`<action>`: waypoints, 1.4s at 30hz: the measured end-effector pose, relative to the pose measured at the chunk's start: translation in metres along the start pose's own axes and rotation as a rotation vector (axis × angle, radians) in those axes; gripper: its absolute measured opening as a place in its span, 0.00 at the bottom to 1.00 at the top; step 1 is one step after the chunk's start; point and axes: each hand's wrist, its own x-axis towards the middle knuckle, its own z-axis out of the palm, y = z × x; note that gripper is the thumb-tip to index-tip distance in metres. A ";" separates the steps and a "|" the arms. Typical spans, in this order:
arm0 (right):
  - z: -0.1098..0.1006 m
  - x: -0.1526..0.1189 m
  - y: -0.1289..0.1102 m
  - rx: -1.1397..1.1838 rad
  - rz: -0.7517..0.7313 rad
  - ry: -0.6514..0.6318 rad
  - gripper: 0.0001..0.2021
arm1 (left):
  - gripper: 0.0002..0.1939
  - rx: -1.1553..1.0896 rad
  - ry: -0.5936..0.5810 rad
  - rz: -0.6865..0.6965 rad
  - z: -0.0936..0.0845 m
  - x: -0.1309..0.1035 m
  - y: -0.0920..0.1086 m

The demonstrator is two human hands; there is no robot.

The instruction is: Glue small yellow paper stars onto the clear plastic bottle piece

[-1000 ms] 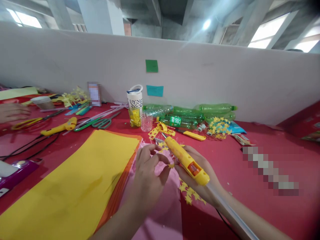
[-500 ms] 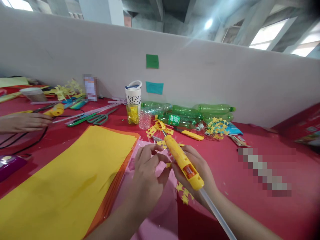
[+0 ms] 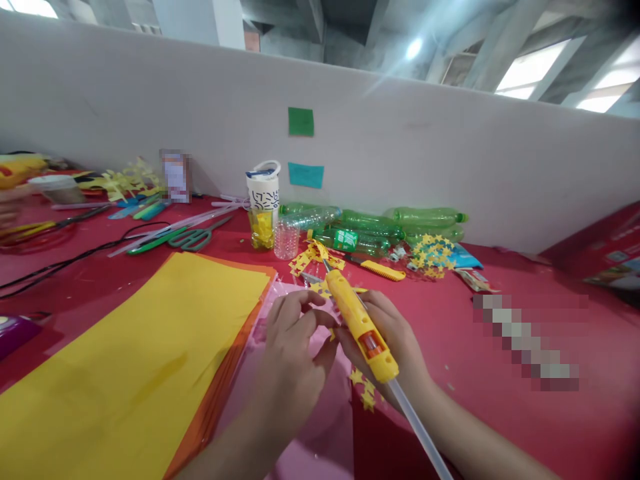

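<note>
A yellow glue gun (image 3: 356, 320) with a long clear glue stick (image 3: 417, 427) points away from me, gripped in my right hand (image 3: 400, 340). Beside it my left hand (image 3: 295, 347) pinches a small yellow paper piece (image 3: 333, 335), mostly hidden by the fingers; the right fingertips meet it there. Yellow paper stars (image 3: 367, 390) lie below the hands at the edge of the pink sheet (image 3: 320, 433). More star cut-outs (image 3: 316, 257) are near the gun's nozzle.
Large yellow sheets (image 3: 130, 340) over orange ones lie at left. Green bottles (image 3: 370, 227), a white cup (image 3: 263, 193), a clear cup (image 3: 287, 240), a yellow cutter (image 3: 383, 269) and scissors (image 3: 195, 239) stand or lie behind. A person's hand (image 3: 10, 207) is far left with another glue gun (image 3: 20, 170).
The other person's hand and glue gun have moved up and further left. My hands stay close together, with only a slight shift in the view.
</note>
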 end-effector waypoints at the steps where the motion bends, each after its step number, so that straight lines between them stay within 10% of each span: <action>1: 0.000 0.000 0.000 0.001 0.001 0.001 0.08 | 0.11 -0.001 -0.004 -0.005 0.000 0.000 0.000; 28: -0.012 0.004 0.001 -0.035 0.119 0.086 0.04 | 0.08 -0.067 -0.078 -0.241 -0.014 0.004 0.001; 42: -0.017 0.003 0.013 0.101 0.301 0.112 0.04 | 0.06 0.206 0.102 0.117 -0.027 0.013 -0.012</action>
